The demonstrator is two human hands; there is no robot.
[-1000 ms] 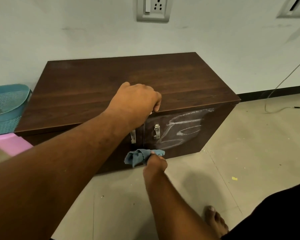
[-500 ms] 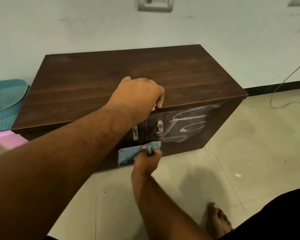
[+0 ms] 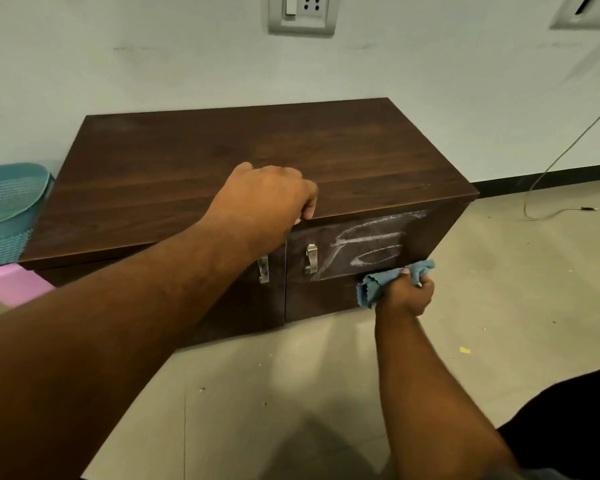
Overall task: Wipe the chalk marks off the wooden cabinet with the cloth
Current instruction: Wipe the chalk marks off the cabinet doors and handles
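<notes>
Cloth [image 3: 378, 287], blue and bunched, is clenched in the right grip [image 3: 404, 294] against the right door of the cabinet [image 3: 361, 150], just below the chalk marks [image 3: 364, 247]. Both doors are closed. The left grip [image 3: 264, 206] curls over the top's front edge. Farther left stands a blue basket [image 3: 7, 209]; its contents are unclear.

Pale beige tiled floor [image 3: 499, 306], thin joint lines, bounded at the back by a light wall [image 3: 430, 64] with a dark skirting strip [image 3: 541, 176]. Standing directly on it: dark wooden cabinet [image 3: 222, 161], low and wide, back to the wall, two doors facing forward; just beside its left end, a pink object [image 3: 11, 285], partly cut off by the frame. Lying loose on it: thin grey cable [image 3: 555, 213] right of the cabinet, small yellow scrap [image 3: 465, 350] well apart at front right, a few scattered dark specks.
</notes>
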